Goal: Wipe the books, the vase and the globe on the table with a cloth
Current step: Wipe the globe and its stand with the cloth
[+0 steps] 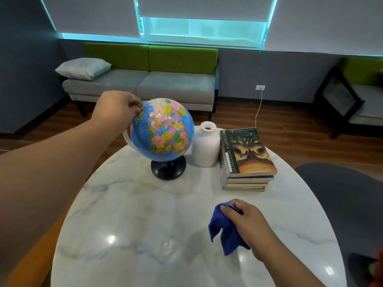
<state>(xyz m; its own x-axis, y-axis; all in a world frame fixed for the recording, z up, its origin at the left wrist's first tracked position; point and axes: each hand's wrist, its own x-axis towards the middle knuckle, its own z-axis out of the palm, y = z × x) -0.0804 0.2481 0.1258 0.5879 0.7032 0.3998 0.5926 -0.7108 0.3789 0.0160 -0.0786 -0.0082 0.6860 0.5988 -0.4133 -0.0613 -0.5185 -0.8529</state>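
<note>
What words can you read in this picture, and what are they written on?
"GUARDIANS of GAHOOL": on the spine of the top book; the last letter is unclear.
"KATHRYN LASKY": low on that book's cover, a little blurred.
Small print under that name: too small to read.
Line along the cover's top edge: too small to read.
Country names on the globe: too small to read.
Edges of the lower books: nothing readable.
On the vase: no text.
</note>
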